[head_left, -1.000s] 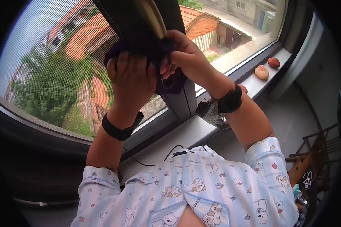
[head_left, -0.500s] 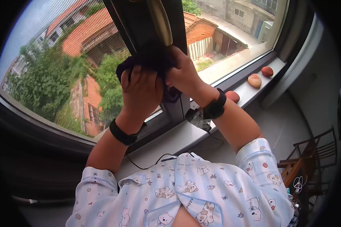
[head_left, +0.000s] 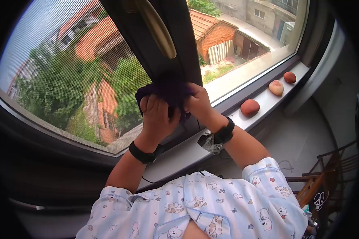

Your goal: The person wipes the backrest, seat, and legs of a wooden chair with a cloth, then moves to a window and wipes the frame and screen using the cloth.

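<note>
Both hands grip a dark purple cloth (head_left: 167, 91) against the dark window frame (head_left: 179, 40), below its bronze handle (head_left: 157, 28). My left hand (head_left: 157, 115) has its fingers curled over the cloth's left side, with the thumb toward the middle. At the cloth's right edge, my right hand (head_left: 199, 103) pinches it between thumb and fingers. Part of the cloth hangs down between the two hands. The fingertips behind the fabric are hidden. A black band sits on each wrist.
Several peaches line the white sill, the nearest peach (head_left: 250, 108) right of my right wrist. A clear plastic bundle (head_left: 212, 144) and a dark cable lie on the sill below my hands. A mesh screen (head_left: 68, 79) covers the left pane. A wooden chair (head_left: 319, 175) stands lower right.
Both hands and the cloth have moved down the frame, away from the handle, which now shows fully. The view has shifted a little, and the nearest peach is now uncovered.
</note>
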The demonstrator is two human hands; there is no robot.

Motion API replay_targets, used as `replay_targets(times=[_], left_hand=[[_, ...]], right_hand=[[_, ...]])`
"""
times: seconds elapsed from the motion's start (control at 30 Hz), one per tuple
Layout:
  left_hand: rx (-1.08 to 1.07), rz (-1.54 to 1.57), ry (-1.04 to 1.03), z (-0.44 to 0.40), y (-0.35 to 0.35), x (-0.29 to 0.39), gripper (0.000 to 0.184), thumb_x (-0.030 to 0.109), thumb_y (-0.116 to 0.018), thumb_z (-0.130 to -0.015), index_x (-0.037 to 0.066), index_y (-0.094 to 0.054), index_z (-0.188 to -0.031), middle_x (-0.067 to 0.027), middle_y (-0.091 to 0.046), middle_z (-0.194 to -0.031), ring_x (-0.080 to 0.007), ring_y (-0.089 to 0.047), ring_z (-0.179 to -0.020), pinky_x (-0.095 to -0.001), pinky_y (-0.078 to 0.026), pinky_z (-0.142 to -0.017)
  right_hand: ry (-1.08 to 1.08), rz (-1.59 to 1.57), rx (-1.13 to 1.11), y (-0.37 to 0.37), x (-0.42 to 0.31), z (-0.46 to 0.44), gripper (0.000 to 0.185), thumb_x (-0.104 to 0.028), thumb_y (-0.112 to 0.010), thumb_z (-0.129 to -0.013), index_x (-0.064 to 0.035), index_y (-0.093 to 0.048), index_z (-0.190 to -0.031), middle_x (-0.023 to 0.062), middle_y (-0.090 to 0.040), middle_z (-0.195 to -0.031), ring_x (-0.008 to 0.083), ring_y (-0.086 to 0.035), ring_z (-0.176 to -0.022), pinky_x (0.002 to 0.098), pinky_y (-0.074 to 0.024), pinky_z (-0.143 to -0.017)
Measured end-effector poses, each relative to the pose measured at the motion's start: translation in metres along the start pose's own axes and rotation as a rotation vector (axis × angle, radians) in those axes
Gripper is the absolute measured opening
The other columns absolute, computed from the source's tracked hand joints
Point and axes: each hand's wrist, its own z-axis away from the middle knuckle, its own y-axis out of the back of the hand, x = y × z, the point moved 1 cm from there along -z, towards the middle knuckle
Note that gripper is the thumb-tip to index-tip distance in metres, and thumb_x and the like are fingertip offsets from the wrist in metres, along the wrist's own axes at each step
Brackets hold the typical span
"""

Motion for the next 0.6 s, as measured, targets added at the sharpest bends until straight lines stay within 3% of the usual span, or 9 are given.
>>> replay_targets(times=[0.1, 0.2, 0.23, 0.33, 0.4, 0.47, 0.6], left_hand=[[0.124, 0.309, 0.081, -0.01, 0.017, -0.007, 0.044, 0.021, -0.06, -0.077, -0.001, -0.054, -0.115, -0.0186, -0.056, -0.114, -0.0392, -0.05, -0.111, -0.0483, -0.034, -0.097], [0.134, 0.524, -0.063, -0.037, 0.037, -0.002, 0.046, 0.022, -0.057, -0.083, -0.003, -0.049, -0.12, -0.0189, -0.054, -0.118, -0.0365, -0.049, -0.113, -0.0455, -0.032, -0.1], [0.152, 0.635, -0.115, -0.052, 0.048, 0.005, 0.046, 0.022, -0.055, -0.085, -0.003, -0.046, -0.123, -0.0188, -0.054, -0.119, -0.0354, -0.049, -0.114, -0.0441, -0.033, -0.101], [0.426, 0.943, -0.162, -0.105, 0.063, 0.024, 0.047, 0.018, -0.047, -0.092, -0.007, -0.033, -0.13, -0.019, -0.049, -0.121, -0.0303, -0.051, -0.111, -0.039, -0.04, -0.094], [0.564, 0.77, 0.048, -0.13, 0.062, 0.031, 0.047, 0.015, -0.046, -0.093, -0.009, -0.03, -0.129, -0.0199, -0.047, -0.117, -0.0275, -0.052, -0.105, -0.0364, -0.043, -0.086], [0.51, 0.836, 0.163, -0.139, 0.037, 0.031, 0.049, 0.02, -0.046, -0.095, -0.006, -0.028, -0.132, -0.0178, -0.047, -0.113, -0.0267, -0.053, -0.1, -0.0345, -0.042, -0.086], [0.44, 1.005, 0.3, -0.122, -0.017, 0.026, 0.053, 0.028, -0.048, -0.095, 0.001, -0.026, -0.135, -0.0163, -0.047, -0.113, -0.0268, -0.052, -0.103, -0.0348, -0.039, -0.091]], right_hand=[[0.06, -0.278, -0.098, 0.0, -0.036, 0.017, 0.016, 0.002, -0.04, -0.082, -0.0011, -0.056, -0.085, 0.001, -0.053, -0.061, 0.0056, -0.049, -0.051, 0.0184, -0.0416, -0.048], [0.282, -0.519, -0.129, -0.014, -0.085, 0.032, 0.015, 0.005, -0.04, -0.081, -0.0021, -0.053, -0.081, 0.0027, -0.055, -0.064, 0.0055, -0.049, -0.053, 0.018, -0.0406, -0.049], [0.443, -0.524, -0.136, -0.019, -0.11, 0.035, 0.017, 0.007, -0.039, -0.081, -0.0011, -0.054, -0.084, 0.003, -0.056, -0.066, 0.0056, -0.05, -0.055, 0.0181, -0.0413, -0.051], [0.826, -0.35, -0.093, -0.025, -0.171, 0.032, 0.021, 0.008, -0.038, -0.081, 0.0011, -0.056, -0.09, 0.0033, -0.057, -0.071, 0.0058, -0.052, -0.062, 0.0188, -0.0433, -0.057], [1.022, -0.038, 0.087, -0.026, -0.179, 0.012, 0.023, 0.008, -0.038, -0.081, 0.0011, -0.057, -0.093, 0.0041, -0.057, -0.07, 0.0072, -0.054, -0.063, 0.0202, -0.0441, -0.058], [0.881, 0.142, 0.257, -0.025, -0.162, -0.014, 0.018, 0.004, -0.043, -0.077, 0.0004, -0.057, -0.088, 0.0103, -0.06, -0.069, 0.0153, -0.058, -0.062, 0.0272, -0.0463, -0.058], [0.826, 0.321, 0.31, -0.011, -0.124, -0.02, 0.016, 0.0, -0.047, -0.076, -0.0032, -0.059, -0.086, 0.0123, -0.064, -0.074, 0.0234, -0.064, -0.068, 0.0297, -0.0496, -0.064]])
